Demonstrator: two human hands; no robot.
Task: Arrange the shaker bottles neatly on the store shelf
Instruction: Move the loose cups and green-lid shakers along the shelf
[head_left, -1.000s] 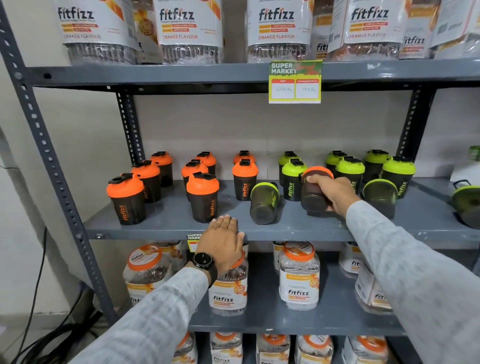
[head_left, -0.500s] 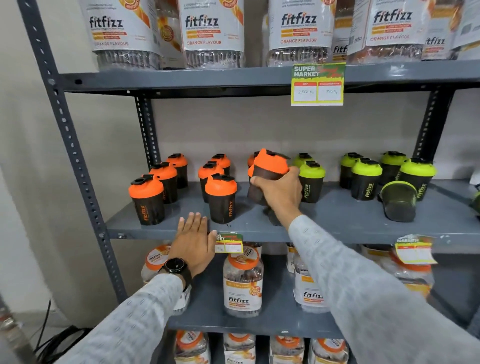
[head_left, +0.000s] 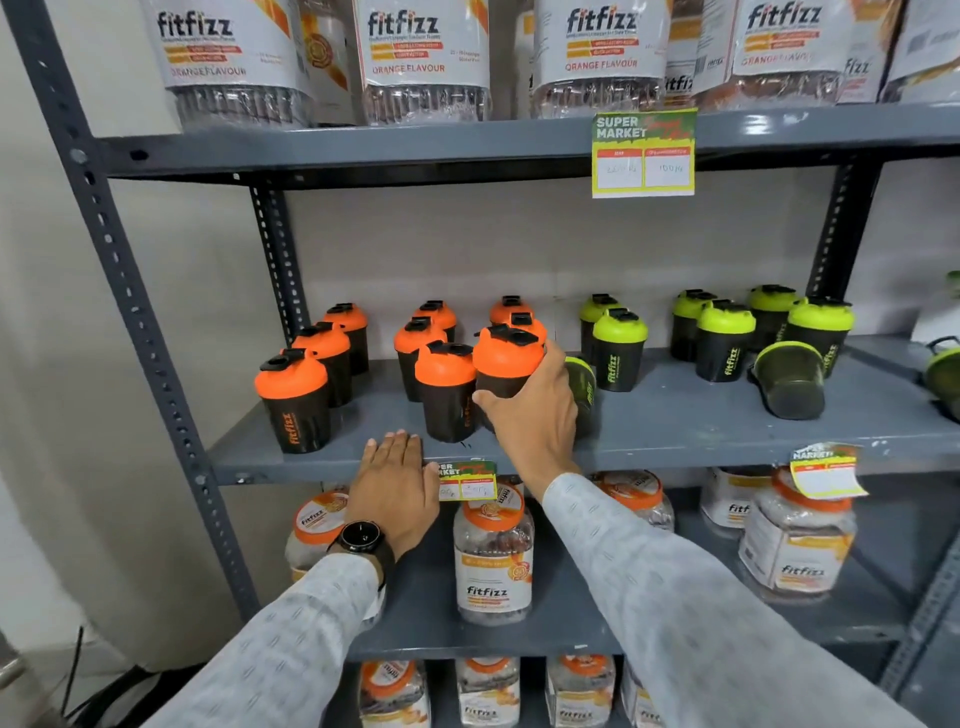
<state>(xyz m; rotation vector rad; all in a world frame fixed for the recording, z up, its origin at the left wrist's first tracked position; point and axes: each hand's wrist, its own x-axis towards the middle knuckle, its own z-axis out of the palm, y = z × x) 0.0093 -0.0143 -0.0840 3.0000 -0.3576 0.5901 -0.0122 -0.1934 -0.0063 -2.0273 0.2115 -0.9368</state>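
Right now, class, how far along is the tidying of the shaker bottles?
Done: most orange-lidded shakers stand upright together at left. In hand: the right hand grips an upright orange-lidded shaker beside them; the left hand rests on the shelf edge. Left: two tipped green-lidded shakers.

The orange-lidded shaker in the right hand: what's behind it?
Behind the orange-lidded shaker held by the right hand stand two more orange-lidded shakers; only their lids show, their bodies are covered.

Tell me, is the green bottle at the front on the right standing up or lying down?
Lying down. The green-lidded shaker rests on its side on the shelf, bottom facing us, while others stand upright.
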